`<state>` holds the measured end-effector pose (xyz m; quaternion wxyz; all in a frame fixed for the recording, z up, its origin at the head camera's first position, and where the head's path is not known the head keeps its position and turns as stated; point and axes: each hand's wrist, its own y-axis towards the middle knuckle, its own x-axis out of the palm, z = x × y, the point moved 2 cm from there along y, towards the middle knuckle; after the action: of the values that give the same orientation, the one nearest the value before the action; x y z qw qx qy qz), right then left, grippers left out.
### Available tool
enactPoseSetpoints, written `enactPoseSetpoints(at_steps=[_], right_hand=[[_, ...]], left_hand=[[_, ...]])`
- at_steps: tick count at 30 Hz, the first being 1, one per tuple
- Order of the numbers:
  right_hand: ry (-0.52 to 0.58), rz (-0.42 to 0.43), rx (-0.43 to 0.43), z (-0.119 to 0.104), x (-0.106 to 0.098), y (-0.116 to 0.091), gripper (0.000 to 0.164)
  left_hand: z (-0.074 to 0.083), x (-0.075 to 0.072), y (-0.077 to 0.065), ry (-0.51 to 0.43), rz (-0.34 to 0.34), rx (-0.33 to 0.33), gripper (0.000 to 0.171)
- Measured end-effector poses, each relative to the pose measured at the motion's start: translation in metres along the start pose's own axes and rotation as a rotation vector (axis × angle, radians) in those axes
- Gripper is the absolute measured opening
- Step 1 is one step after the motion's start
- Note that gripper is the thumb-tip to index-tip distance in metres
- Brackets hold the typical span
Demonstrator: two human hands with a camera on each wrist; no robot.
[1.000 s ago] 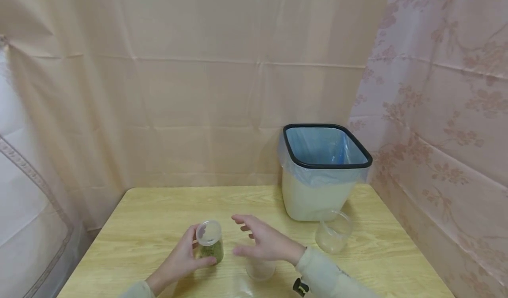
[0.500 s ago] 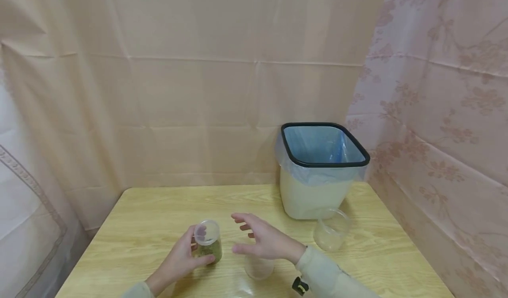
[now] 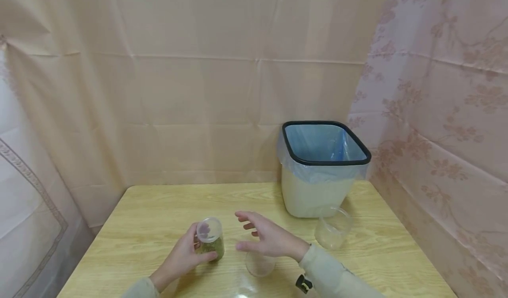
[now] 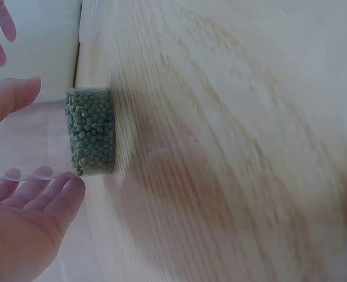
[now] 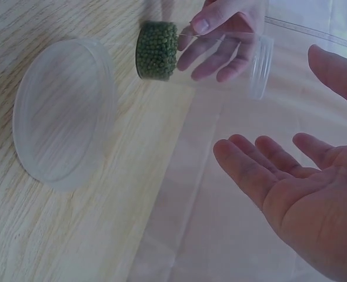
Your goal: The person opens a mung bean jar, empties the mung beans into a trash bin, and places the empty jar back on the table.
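A clear plastic jar, upright, has small green beans filling its lower part. My left hand holds it, thumb on one side and fingers on the other. Its threaded mouth is uncovered in the right wrist view. My right hand hovers to the right of the jar with fingers spread and relaxed, touching nothing. Below that hand, a round translucent lid lies on the wooden table. Whether the jar's base touches the tabletop is hard to tell.
A second clear container stands at the right, beyond my right forearm. Behind it is a cream bin with a black rim and a bluish liner bag. Curtains hang along the table's back and right sides. A black strap is by my right sleeve.
The view shifts slightly with the head. Both hands keep nearly the same pose, and the jar, lid and other container stay in place.
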<state>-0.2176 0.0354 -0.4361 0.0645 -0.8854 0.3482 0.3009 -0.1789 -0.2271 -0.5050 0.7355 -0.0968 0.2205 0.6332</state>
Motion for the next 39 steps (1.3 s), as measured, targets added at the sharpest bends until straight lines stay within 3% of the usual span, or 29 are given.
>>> enactPoseSetpoints(at_steps=[5, 12, 23, 27, 34, 39], right_hand=[[-0.008, 0.002, -0.011, 0.001, -0.001, -0.001, 0.074], [-0.013, 0.003, -0.016, 0.0, -0.003, -0.001, 0.074], [-0.011, -0.021, 0.012, -0.005, -0.007, -0.007, 0.075], [-0.033, -0.051, -0.001, -0.008, -0.009, -0.01, 0.078], [-0.019, -0.036, 0.022, -0.016, -0.009, -0.016, 0.08], [-0.05, 0.021, 0.01, -0.023, -0.009, -0.021, 0.082]], left_hand=[[0.002, -0.001, 0.001, -0.001, -0.004, -0.024, 0.081], [0.009, 0.0, 0.002, 0.028, -0.032, 0.002, 0.079], [0.037, 0.012, -0.002, 0.168, -0.075, 0.165, 0.075], [0.046, 0.017, -0.005, 0.272, -0.032, 0.243, 0.072], [0.06, 0.025, -0.011, 0.53, 0.124, 0.381, 0.074], [0.066, 0.028, -0.011, 0.558, 0.156, 0.408, 0.075]])
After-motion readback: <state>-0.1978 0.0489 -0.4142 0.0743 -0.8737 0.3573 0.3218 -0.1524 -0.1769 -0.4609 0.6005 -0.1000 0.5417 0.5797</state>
